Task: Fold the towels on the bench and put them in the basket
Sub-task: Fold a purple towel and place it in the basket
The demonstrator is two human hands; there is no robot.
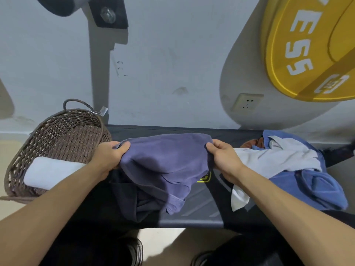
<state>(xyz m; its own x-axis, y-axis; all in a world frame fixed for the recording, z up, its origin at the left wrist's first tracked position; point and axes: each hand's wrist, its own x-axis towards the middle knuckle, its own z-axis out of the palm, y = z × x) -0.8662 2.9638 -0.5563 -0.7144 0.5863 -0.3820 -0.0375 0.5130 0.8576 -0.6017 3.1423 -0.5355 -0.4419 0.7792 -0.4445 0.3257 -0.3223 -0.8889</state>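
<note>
Both hands grasp a purple towel (165,160) over the dark table (192,212), the left hand (109,156) pinching one upper corner, the right hand (224,160) the other. A wicker basket (63,135) holding a folded white towel (50,172) sits beside the left hand; a pile of blue and white towels (292,166) lies beside the right.

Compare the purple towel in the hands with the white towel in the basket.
The purple towel is dark and hangs half open over the bench, held by the left hand and right hand; the white towel is pale, folded compactly, and lies untouched in the basket. Both are soft cloth.
</note>
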